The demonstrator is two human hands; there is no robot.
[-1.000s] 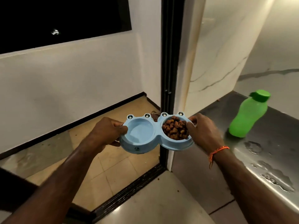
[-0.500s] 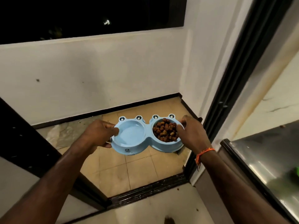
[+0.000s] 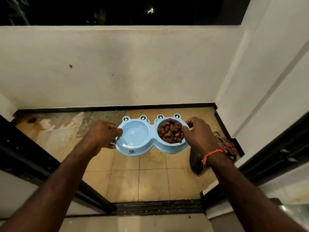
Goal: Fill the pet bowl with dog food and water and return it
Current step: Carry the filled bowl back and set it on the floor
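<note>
Both hands hold pet bowl above tiles.

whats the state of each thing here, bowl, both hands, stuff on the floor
pet bowl: held level above the tiled floor
right compartment: full of kibble
left compartment: looks clear, water hard to tell
left hand: gripping left rim
right hand: gripping right rim
rope toy: lying on floor

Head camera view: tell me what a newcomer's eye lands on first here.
First, the light blue double pet bowl held in mid-air at the centre, the left hand on its left end and the right hand on its right. Its right compartment is heaped with brown dog food. Below lies a tan tiled floor against a white wall.
</note>
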